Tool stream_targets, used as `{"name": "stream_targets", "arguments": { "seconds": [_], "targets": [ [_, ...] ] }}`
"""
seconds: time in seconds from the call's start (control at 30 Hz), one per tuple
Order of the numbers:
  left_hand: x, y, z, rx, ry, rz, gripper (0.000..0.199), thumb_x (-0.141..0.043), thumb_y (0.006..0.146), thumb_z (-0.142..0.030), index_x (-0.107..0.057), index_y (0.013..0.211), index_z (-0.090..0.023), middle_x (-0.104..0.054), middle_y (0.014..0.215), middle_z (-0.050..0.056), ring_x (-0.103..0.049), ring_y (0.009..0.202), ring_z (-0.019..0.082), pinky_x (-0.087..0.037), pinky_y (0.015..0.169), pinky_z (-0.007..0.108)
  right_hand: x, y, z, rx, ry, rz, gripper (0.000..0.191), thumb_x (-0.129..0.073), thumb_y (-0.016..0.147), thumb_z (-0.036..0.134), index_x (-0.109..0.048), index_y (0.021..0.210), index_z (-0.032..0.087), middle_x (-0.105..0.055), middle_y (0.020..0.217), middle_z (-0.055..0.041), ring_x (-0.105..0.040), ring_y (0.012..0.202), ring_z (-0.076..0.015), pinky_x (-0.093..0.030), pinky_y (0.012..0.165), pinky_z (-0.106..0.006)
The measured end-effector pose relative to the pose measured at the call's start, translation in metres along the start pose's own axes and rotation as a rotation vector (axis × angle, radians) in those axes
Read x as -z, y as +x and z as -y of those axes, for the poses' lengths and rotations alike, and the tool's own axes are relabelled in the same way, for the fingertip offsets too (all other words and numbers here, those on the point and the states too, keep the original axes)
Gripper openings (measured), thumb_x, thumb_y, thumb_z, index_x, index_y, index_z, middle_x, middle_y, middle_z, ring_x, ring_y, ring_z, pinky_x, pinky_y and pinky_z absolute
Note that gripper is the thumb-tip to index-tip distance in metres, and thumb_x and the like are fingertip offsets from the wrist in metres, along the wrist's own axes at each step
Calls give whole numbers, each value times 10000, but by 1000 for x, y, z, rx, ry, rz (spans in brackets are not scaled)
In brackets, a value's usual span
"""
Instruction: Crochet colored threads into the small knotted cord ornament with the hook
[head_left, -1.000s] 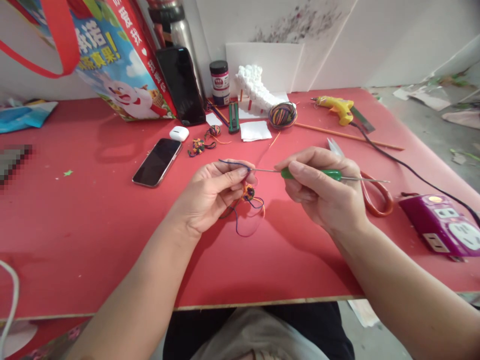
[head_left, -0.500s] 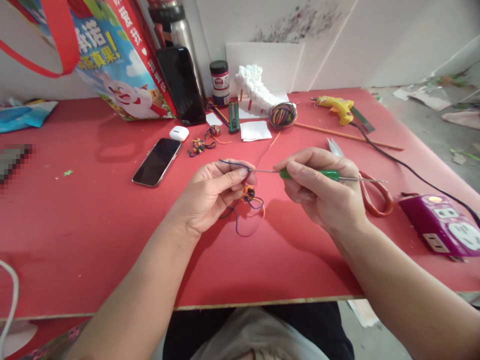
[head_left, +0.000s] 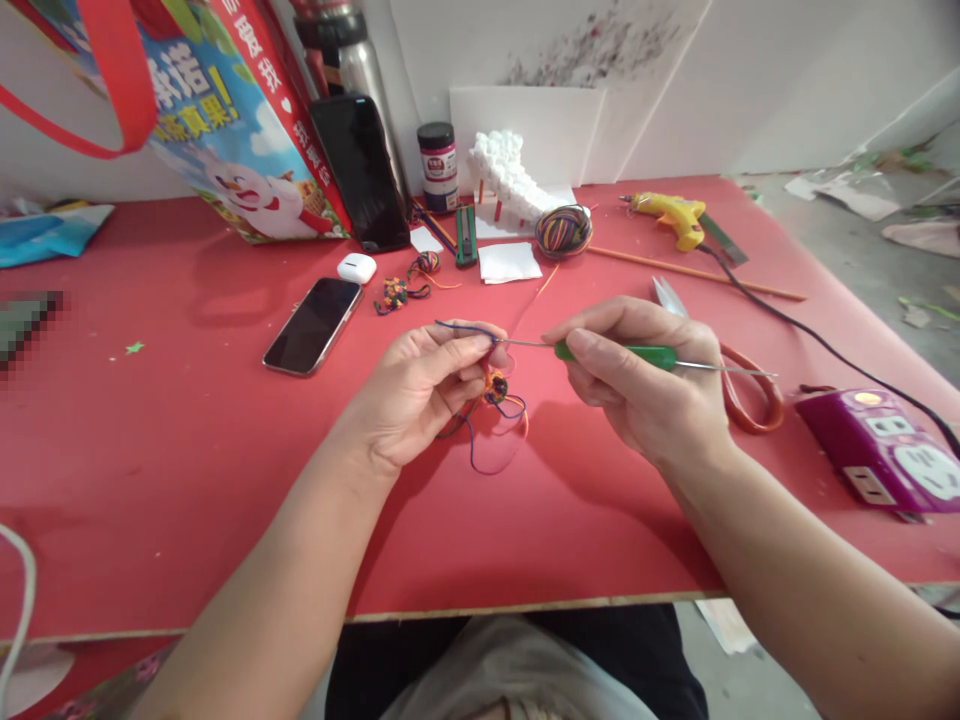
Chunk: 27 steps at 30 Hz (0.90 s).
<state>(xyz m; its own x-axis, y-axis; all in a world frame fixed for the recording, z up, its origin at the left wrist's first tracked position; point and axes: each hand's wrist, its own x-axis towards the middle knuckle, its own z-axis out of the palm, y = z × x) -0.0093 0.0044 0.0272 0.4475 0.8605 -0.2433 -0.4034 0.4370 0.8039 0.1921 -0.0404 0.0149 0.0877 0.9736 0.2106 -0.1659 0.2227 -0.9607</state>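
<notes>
Between thumb and fingers, my left hand (head_left: pixel 431 385) pinches a multicoloured crochet piece (head_left: pixel 495 387), whose orange and dark part hangs below the fingertips. Loose blue and orange yarn ends trail under it, and a dark blue strand sticks out over the fingers. My right hand (head_left: pixel 637 370) is closed around the green handle of a crochet hook (head_left: pixel 652 356). The hook's thin metal shaft reaches left to the yarn at my left fingertips; its tip is hidden there. An orange strand runs back towards a multicoloured yarn ball (head_left: pixel 563 232).
Scissors (head_left: pixel 752 390) lie beside my right hand, near a purple power socket (head_left: pixel 874 450). Behind are a yellow glue gun (head_left: pixel 671 215), a wooden stick (head_left: pixel 697 273) and a white bumpy model (head_left: pixel 506 175). Left are a phone (head_left: pixel 313 326), an earbud case (head_left: pixel 356 268) and a small crocheted piece (head_left: pixel 395 293).
Both hands keep their grip and stay almost in place. The rear end of the crochet hook has dipped slightly, and the whole view has shifted a little.
</notes>
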Motion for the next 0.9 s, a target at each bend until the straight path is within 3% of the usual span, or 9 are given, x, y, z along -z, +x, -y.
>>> {"name": "stream_targets", "arguments": {
  "seconds": [0.73, 0.9],
  "targets": [
    [1, 0, -1, 0, 11, 3, 137, -954, 735, -160, -845, 763, -83, -773, 733, 60, -554, 553, 31, -503, 515, 105, -1, 1, 0, 14, 18, 3, 78, -825, 880, 253, -835, 848, 183, -633, 617, 13, -404, 462, -71, -309, 414, -243],
    [2, 1, -2, 12, -11, 3, 164, -976, 726, -159, -835, 755, -79, -765, 722, 55, -554, 532, 32, -503, 499, 108, -3, 3, 1, 1, 52, 25, 98, -844, 873, 285, -827, 850, 191, -547, 561, 47, -376, 455, -71, -309, 421, -244]
  ]
}}
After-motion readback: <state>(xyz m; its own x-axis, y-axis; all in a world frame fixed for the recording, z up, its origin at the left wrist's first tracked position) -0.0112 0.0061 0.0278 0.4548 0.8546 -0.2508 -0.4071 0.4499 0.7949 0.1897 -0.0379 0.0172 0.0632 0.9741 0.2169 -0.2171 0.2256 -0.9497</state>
